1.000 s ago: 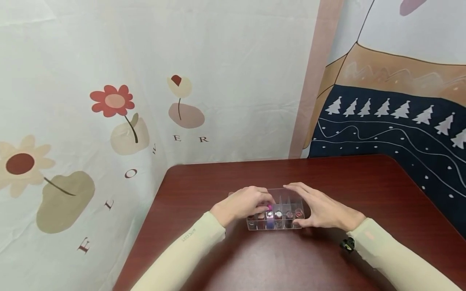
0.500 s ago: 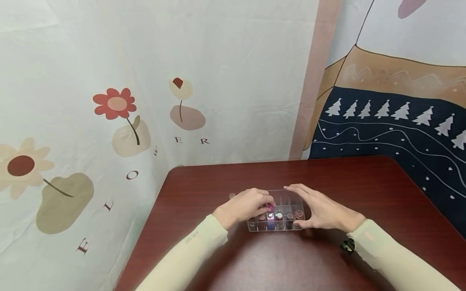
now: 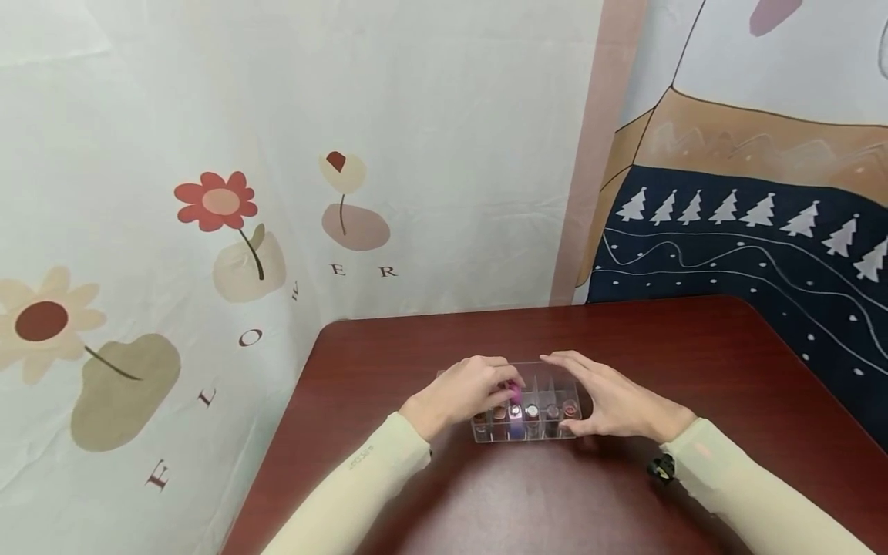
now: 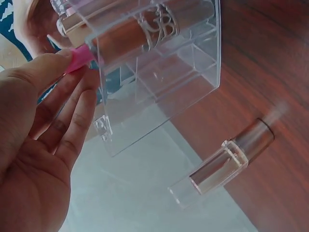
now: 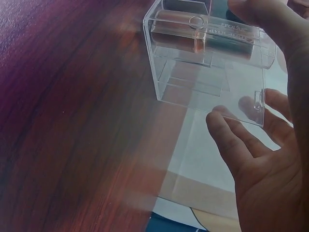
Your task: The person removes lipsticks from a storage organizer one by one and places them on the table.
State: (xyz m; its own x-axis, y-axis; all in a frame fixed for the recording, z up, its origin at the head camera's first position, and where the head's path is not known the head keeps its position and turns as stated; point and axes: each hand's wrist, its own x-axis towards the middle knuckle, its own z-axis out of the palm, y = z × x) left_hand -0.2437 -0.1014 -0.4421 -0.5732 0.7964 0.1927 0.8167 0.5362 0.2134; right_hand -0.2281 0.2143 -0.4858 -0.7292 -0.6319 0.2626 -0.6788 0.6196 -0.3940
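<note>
Several tubes [image 3: 532, 411] sit in a clear organizer [image 3: 544, 380] on the tabletop [image 3: 513, 493]; the left hand [image 3: 466, 393] pinches a pink piece [image 4: 79, 58] at its top; the right hand [image 3: 617, 397], fingers spread, touches its right end.

I observed a clear divided case [image 3: 548, 383] upright on the bench [image 3: 499, 493], tubes [image 3: 532, 411] along its near row, a pink piece [image 4: 79, 58] at its top.
</note>
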